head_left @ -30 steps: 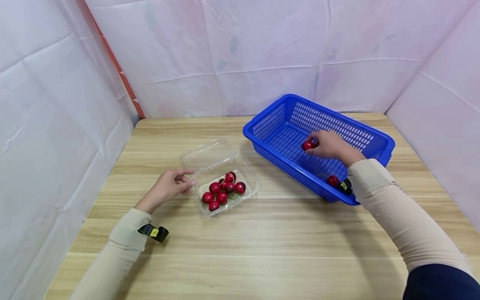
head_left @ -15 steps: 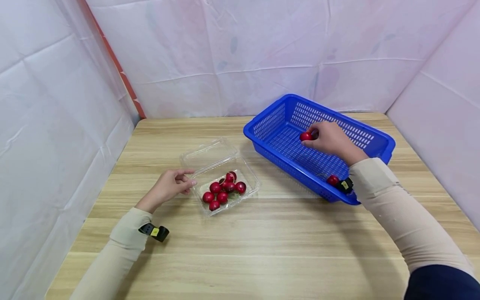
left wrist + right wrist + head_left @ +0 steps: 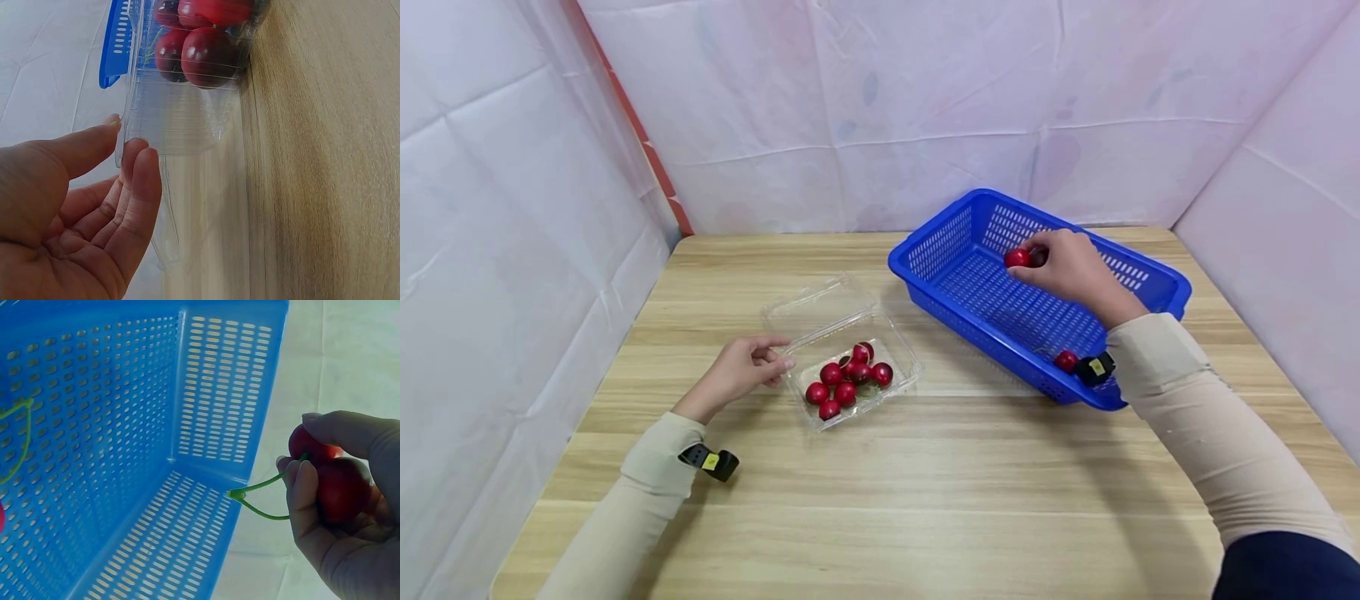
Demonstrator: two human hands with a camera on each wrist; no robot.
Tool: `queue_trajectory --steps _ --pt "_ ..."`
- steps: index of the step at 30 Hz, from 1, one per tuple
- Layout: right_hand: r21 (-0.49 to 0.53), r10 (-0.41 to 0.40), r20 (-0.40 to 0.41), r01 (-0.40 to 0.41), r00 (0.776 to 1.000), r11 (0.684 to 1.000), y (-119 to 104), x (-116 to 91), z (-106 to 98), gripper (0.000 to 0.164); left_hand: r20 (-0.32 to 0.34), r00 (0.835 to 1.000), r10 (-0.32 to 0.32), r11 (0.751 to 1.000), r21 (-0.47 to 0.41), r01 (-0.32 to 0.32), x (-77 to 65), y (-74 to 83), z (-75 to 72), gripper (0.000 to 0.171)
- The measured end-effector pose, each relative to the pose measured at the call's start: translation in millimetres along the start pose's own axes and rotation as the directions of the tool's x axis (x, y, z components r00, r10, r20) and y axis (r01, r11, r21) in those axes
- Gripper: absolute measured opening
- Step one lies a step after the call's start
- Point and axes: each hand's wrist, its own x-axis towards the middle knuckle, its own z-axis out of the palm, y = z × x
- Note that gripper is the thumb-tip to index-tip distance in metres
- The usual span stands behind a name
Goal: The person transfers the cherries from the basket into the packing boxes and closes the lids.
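Note:
My left hand (image 3: 747, 371) pinches the left rim of a clear plastic clamshell box (image 3: 887, 329) between thumb and fingertips. Inside it lies a group of dark red cherries (image 3: 830, 374). Over the blue perforated basket (image 3: 973, 279), my right hand (image 3: 1063, 265) holds a pair of cherries (image 3: 342, 489). Their green stems (image 3: 265, 517) join at one end and point out past the fingers in the right wrist view. Another cherry (image 3: 1065, 361) lies in the basket's near right part, partly hidden by the wrist camera.
The box's transparent lid (image 3: 820, 308) is folded back toward the far side. Both containers stand on a wooden table (image 3: 880, 500), the basket at the back right. Pale cloth (image 3: 925, 100) hangs behind and on both sides.
My right hand, with the pair of cherries, has risen and shifted slightly toward the back of the basket. The left hand and the box have stayed put.

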Motion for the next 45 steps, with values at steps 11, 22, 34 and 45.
queue_trajectory --steps 11,22,34,45 --pt "0.041 0.004 0.0 -0.004 1.0 0.999 -19.5 -4.7 -9.7 0.046 0.004 1.0 -0.012 1.0 -0.002 0.012 -0.4 0.7 0.0 0.048" --pt "0.031 -0.062 0.009 0.062 0.998 0.998 -42.0 -10.0 -13.7 0.043 0.0 1.0 -0.007 1.0 0.024 0.007 -1.5 -1.6 0.3 0.046" --pt "0.057 -0.086 0.019 0.085 0.996 0.995 -54.2 -12.6 -8.8 0.039 -0.001 1.0 -0.002 1.0 0.024 0.002 -1.3 -1.3 -0.2 0.047" --pt "0.041 -0.158 0.012 0.158 0.987 0.987 -68.7 -11.3 0.7 0.033 -0.008 1.0 0.008 0.999 0.034 -0.007 -0.1 0.6 0.8 0.047"
